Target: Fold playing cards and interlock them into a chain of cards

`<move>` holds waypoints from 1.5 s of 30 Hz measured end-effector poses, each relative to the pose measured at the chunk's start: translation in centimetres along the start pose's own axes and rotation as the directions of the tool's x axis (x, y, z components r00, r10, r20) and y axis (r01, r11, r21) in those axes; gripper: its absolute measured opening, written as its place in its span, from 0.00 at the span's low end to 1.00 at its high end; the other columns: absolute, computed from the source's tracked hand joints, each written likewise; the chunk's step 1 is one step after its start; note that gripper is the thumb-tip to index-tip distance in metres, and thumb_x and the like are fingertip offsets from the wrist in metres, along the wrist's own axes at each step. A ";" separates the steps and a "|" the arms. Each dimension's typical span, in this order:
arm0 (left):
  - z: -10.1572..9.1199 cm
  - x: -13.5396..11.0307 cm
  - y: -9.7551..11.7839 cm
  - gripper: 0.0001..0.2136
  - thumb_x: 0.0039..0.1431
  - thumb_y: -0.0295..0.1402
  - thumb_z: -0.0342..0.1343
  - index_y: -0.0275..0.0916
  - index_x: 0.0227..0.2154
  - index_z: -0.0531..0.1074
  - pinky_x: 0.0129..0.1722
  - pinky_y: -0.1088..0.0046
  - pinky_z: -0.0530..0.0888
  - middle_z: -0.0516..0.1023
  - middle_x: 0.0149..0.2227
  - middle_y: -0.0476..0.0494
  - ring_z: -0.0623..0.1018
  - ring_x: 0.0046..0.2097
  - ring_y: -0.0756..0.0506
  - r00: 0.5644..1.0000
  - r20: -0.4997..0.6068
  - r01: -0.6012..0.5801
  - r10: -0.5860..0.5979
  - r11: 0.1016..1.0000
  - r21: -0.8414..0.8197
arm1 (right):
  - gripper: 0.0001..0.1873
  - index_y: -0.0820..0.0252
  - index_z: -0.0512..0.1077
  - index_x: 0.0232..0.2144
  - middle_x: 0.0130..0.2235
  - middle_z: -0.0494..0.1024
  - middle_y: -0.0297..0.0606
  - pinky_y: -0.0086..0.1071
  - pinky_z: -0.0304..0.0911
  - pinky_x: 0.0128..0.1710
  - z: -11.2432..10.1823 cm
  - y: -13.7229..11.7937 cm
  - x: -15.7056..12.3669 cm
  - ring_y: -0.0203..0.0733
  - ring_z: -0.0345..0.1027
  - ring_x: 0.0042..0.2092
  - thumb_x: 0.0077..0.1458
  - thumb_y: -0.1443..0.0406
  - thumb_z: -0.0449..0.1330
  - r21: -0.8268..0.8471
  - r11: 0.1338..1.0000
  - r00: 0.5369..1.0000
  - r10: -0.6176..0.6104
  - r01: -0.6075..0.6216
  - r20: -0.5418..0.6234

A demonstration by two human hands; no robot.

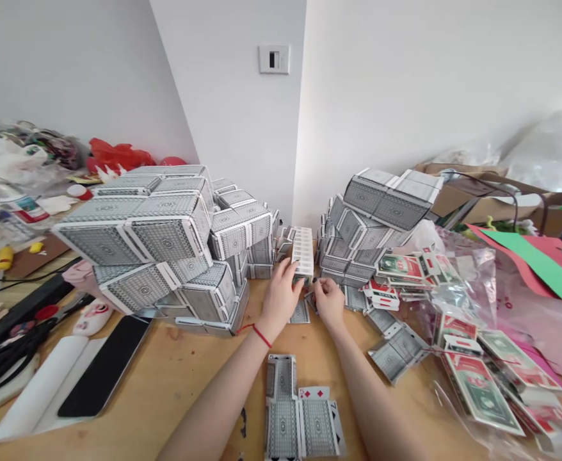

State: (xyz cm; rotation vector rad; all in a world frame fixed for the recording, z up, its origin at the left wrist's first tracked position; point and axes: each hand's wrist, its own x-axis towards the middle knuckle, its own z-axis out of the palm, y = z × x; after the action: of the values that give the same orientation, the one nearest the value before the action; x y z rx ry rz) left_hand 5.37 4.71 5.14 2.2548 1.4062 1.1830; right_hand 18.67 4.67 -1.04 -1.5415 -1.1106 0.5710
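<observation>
My left hand (281,291) is closed on the near left end of a white, block-like piece (303,246) marked with rows of small pale rectangles. Just right of it, my right hand (328,301) is pinched shut; a small dark spot shows at its fingertips, but what they hold is hidden. Grey-backed playing cards (300,312) lie on the table beneath and between the hands. Closer to me, between my forearms, sits a group of folded, joined playing cards (283,422), with a diamond card edge showing.
Large stacks of blocks built from cards stand at left (160,224) and right (381,205). A black phone (105,365) and scissors (16,352) lie at left. Card packs (482,390) in clear plastic and linked cards (399,349) lie at right. A wall rises behind.
</observation>
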 end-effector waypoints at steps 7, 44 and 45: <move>0.5 0.8 -0.5 0.11 0.57 0.30 0.45 0.40 0.41 0.67 0.49 0.67 0.66 0.68 0.47 0.42 0.69 0.48 0.46 0.999 0.001 -0.043 0.043 0.999 -0.012 | 0.16 0.62 0.68 0.27 0.17 0.70 0.32 0.27 0.56 0.20 0.2 0.2 0.0 0.36 0.62 0.18 0.48 0.55 0.50 -0.002 1.000 1.000 0.009 -0.009 0.018; 4.1 1.5 1.0 0.21 0.44 0.30 0.58 0.36 0.43 0.62 0.40 0.71 0.68 0.73 0.40 0.41 0.74 0.40 0.48 0.881 -0.004 0.391 -0.474 0.731 -0.559 | 0.15 0.62 0.68 0.34 0.21 0.73 0.35 0.28 0.57 0.21 -0.3 -0.1 -0.4 0.37 0.63 0.20 0.48 0.58 0.50 0.076 0.997 0.999 -0.013 0.009 0.051; 3.8 1.6 0.7 0.20 0.45 0.31 0.58 0.36 0.42 0.63 0.40 0.72 0.68 0.73 0.41 0.41 0.73 0.41 0.48 0.889 0.004 0.391 -0.459 0.754 -0.527 | 0.15 0.61 0.68 0.35 0.23 0.74 0.36 0.28 0.58 0.23 -0.3 -0.1 -0.3 0.37 0.64 0.21 0.48 0.59 0.50 0.082 0.996 0.999 -0.029 0.025 0.046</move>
State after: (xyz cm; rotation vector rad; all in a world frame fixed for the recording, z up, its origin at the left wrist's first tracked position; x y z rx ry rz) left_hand 9.00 6.46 3.88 1.4170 1.3392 1.3503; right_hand 18.74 4.23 -0.97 -1.4475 -1.1287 0.6291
